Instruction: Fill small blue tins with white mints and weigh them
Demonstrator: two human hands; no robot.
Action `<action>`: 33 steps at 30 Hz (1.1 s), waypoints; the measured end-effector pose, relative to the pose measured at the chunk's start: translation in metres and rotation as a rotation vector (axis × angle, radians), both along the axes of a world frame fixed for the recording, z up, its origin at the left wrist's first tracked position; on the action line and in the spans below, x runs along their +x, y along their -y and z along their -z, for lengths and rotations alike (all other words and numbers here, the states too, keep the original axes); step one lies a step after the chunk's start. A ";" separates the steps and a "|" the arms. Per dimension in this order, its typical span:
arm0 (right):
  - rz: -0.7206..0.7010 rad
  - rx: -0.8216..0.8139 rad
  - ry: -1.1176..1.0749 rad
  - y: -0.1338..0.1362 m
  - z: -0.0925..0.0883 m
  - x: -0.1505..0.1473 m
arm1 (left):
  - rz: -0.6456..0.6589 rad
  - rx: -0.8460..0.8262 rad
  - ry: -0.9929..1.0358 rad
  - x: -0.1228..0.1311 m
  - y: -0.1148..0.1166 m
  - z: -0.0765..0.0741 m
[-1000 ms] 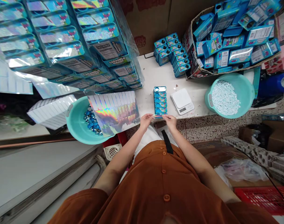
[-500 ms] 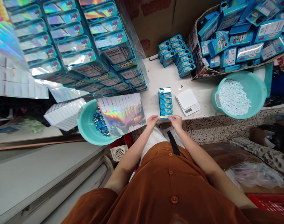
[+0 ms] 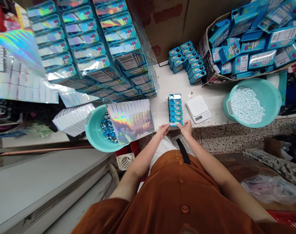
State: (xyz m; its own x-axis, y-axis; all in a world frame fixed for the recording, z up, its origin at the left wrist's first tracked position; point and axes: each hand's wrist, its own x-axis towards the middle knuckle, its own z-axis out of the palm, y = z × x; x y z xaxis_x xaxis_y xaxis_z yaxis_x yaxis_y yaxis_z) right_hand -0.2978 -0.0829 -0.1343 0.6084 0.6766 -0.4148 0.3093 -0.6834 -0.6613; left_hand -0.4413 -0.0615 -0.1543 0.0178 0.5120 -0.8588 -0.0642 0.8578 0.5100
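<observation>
A row of small blue tins lies on the white table, its far tin open and its near end at the table's edge. My left hand and my right hand meet at that near end, with the fingers of both on the nearest blue tin. The fingers hide part of that tin. A holographic sheet lies left of my left hand, over a teal basin of blue pieces. A white digital scale stands right of my right hand.
Tall wrapped stacks of blue Caramelo Macizo boxes rise at the left. Stacked tins and a cardboard carton of blue boxes stand behind. A teal basin holds white pellets. A red crate sits at lower right.
The whole scene has shifted slightly right and down in the view. Both hands stay at the row's near end, now a little farther apart, and the sheet still lies in the basin.
</observation>
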 end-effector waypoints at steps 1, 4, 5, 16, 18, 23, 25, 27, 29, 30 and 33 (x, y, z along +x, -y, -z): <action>0.030 0.000 -0.036 0.000 0.003 0.000 | 0.007 0.015 -0.032 0.001 0.002 -0.001; 0.097 0.029 -0.176 0.001 0.010 0.001 | 0.004 0.119 -0.160 -0.009 0.004 -0.012; 0.112 0.033 -0.223 0.001 0.011 0.003 | -0.012 0.161 -0.202 -0.019 0.003 -0.019; -0.045 0.287 -0.241 0.004 -0.026 0.036 | -0.041 0.505 -1.317 -0.208 -0.045 -0.097; -0.120 0.321 -0.240 0.000 -0.043 0.031 | 0.063 0.380 -1.115 -0.219 -0.048 -0.101; -0.385 0.468 -0.191 -0.009 -0.105 0.000 | 0.192 0.535 -0.771 -0.214 -0.035 -0.132; -0.563 0.580 -0.128 -0.014 -0.136 -0.020 | 0.258 0.631 -0.592 -0.204 -0.025 -0.155; -0.733 0.711 -0.072 -0.021 -0.167 -0.045 | 0.305 0.678 -0.484 -0.193 -0.015 -0.183; -0.885 0.823 -0.042 -0.029 -0.192 -0.074 | 0.332 0.722 -0.399 -0.183 -0.006 -0.210; -0.953 0.858 -0.039 -0.034 -0.203 -0.088 | 0.343 0.746 -0.364 -0.179 -0.003 -0.222; -1.094 0.897 -0.072 -0.043 -0.222 -0.127 | 0.373 0.818 -0.278 -0.175 0.006 -0.251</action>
